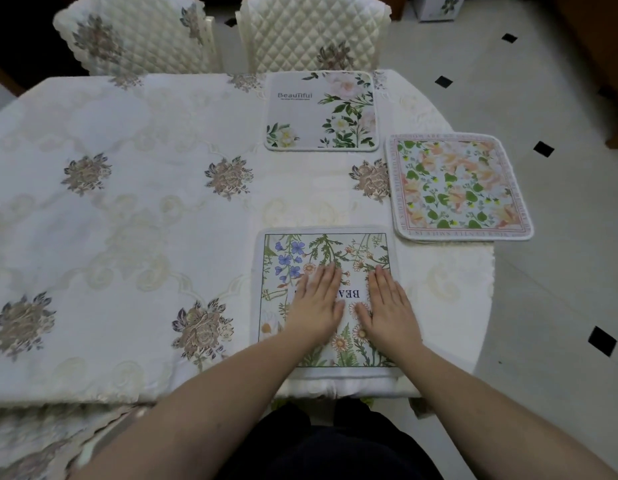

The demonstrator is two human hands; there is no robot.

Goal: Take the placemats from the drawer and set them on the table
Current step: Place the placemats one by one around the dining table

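— Placemats: how many lie on the worktop [127, 209]?
— Three. The wildflower placemat [300, 251] sits at the near edge, the white-rose placemat [321, 112] at the far edge, and the peach-flower placemat [460, 187] hangs over the right edge.
— And the grip?
— Two hands, both flat, fingers straight, grasping nothing. The left hand [318, 303] and right hand [392, 306] press side by side on the wildflower placemat.
— Chairs?
— Two quilted chairs [311, 32] stand beyond the far edge.
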